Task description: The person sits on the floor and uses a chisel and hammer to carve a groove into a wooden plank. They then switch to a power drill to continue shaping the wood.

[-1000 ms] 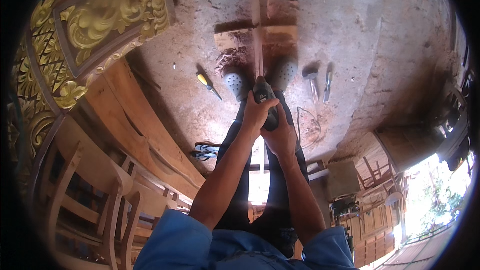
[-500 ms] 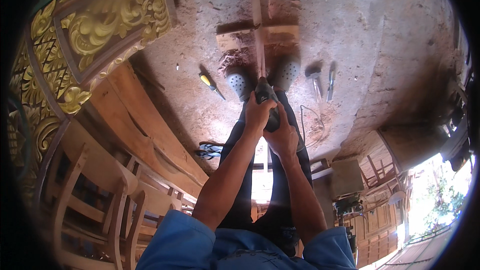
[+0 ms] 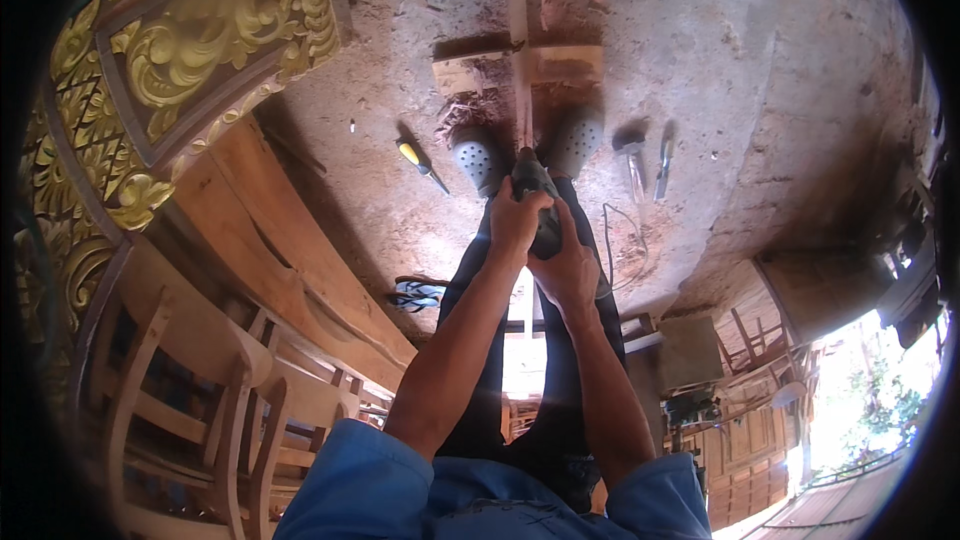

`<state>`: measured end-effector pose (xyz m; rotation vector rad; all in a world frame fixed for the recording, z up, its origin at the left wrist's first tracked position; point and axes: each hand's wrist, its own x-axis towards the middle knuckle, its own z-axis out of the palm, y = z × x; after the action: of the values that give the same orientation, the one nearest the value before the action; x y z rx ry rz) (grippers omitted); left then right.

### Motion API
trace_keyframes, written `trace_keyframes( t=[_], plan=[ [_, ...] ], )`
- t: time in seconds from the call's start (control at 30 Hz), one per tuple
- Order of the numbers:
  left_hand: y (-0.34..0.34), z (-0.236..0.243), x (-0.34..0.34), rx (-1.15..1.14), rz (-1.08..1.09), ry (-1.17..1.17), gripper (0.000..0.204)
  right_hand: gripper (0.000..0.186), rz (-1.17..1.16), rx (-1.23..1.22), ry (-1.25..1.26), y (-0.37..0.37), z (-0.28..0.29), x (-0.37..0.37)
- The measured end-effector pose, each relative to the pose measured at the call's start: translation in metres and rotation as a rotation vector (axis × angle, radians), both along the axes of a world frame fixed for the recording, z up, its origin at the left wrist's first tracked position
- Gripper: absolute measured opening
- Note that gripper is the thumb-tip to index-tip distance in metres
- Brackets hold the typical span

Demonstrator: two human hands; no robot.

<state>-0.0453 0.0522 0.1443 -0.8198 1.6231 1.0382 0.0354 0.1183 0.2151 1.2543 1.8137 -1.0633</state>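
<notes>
Between my legs I hold a dark, corded handheld power tool [image 3: 531,174] with a narrow nose, drill-like in shape. My left hand [image 3: 514,222] is wrapped round its left side, and my right hand [image 3: 566,268] grips its rear from the right. The tool's nose points away from me and meets the near end of a long, narrow wooden strip [image 3: 518,15]; the exact contact is too small to make out. Under the strip lies a short crosswise board [image 3: 568,64]. My grey clogs [image 3: 478,162] stand on either side of the strip.
A yellow-handled screwdriver [image 3: 420,164] lies left of my feet; a hammer [image 3: 632,166] and a chisel [image 3: 664,164] lie right. A thin cable [image 3: 632,223] loops beside my right leg. Gilded carved panels [image 3: 215,50], long planks [image 3: 290,250] and wooden chairs [image 3: 190,340] crowd the left.
My hands and the power tool have shifted very slightly with the view. Both hands keep their grip, and the loose tools on the floor lie as before.
</notes>
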Motion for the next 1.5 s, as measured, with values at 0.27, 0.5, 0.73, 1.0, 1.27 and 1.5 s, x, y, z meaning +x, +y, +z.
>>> trace_keyframes(
  t=[0.27, 0.5, 0.73, 1.0, 1.27, 1.5],
  plan=[
    [-0.001, -0.006, -0.002, 0.033, 0.037, -0.017, 0.059, 0.097, 0.04, 0.006, -0.058, -0.002, -0.007, -0.001],
    [0.001, -0.01, -0.002, -0.013, 0.055, -0.019, 0.066, 0.099, 0.063, 0.02, -0.04, -0.001, -0.011, -0.003],
    [0.001, -0.021, 0.007, -0.066, 0.088, 0.006, 0.056, 0.1, 0.077, 0.015, 0.041, 0.0, -0.016, 0.001],
    [-0.012, -0.037, -0.014, 0.197, 0.283, -0.298, 0.055, 0.094, 0.12, 0.019, 0.009, -0.001, -0.015, -0.004],
    [-0.015, -0.034, -0.008, 0.255, 0.324, -0.296, 0.056, 0.095, 0.18, -0.015, -0.08, 0.007, -0.005, -0.007],
    [-0.01, -0.014, -0.006, 0.162, 0.281, -0.269, 0.054, 0.096, 0.13, -0.051, -0.124, 0.006, 0.011, -0.002]
  ],
)
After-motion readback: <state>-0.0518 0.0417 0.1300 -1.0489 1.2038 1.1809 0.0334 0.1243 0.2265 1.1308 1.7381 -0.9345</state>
